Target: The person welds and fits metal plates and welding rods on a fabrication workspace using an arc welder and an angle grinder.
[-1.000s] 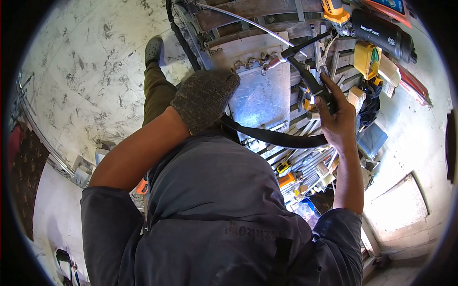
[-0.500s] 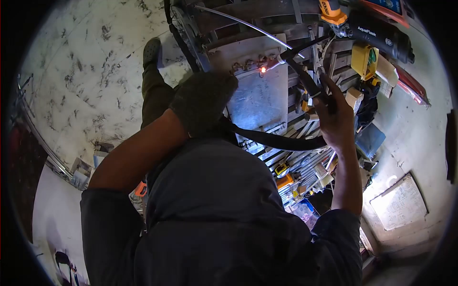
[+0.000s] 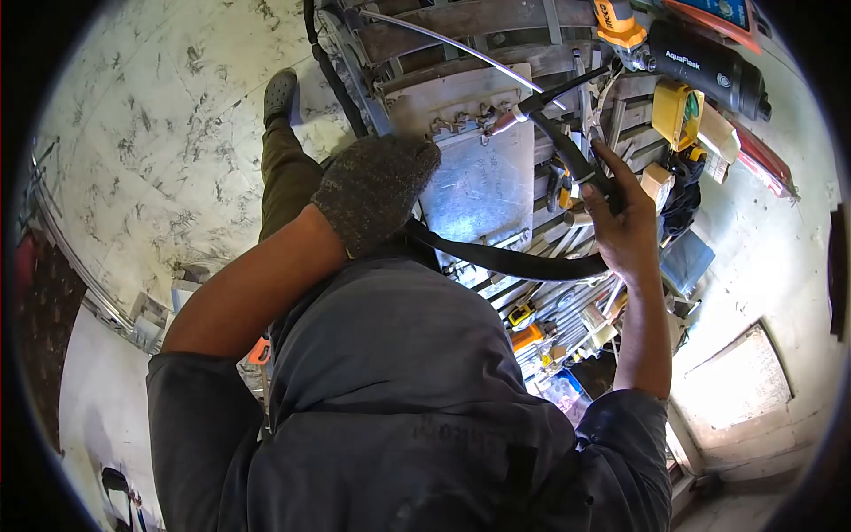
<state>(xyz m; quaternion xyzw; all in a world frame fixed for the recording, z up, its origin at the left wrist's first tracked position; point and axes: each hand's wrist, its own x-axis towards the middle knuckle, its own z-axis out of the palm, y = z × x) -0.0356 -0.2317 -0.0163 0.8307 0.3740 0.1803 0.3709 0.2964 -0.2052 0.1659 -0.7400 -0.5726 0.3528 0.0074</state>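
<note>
My bare right hand [image 3: 625, 217] grips the black handle of a TIG welding torch [image 3: 567, 151]. The torch's pinkish nozzle points down-left at small metal pieces [image 3: 465, 121] along the upper part of a flat metal plate [image 3: 483, 182]; no glow shows at its tip. From the handle a thick black cable [image 3: 510, 260] loops back toward my body. My left hand [image 3: 377, 191], in a dark knitted glove, is closed at the plate's left edge. Its fingertips are hidden, and I cannot make out what is in them. A thin silver rod [image 3: 452, 43] slants across behind the torch head.
The plate lies on a slatted metal bench [image 3: 470, 18]. To the right are a yellow-orange power tool [image 3: 619, 22], a black AquaFlask bottle [image 3: 705, 66] and a yellow container [image 3: 677, 113]. Tape measure [image 3: 521, 316] and metal bars lie nearer me. My foot [image 3: 281, 93] is on the marked floor at left.
The bright orange glow at the torch tip has gone out, and the whole scene looks lighter. Both hands and the torch stay in nearly the same place.
</note>
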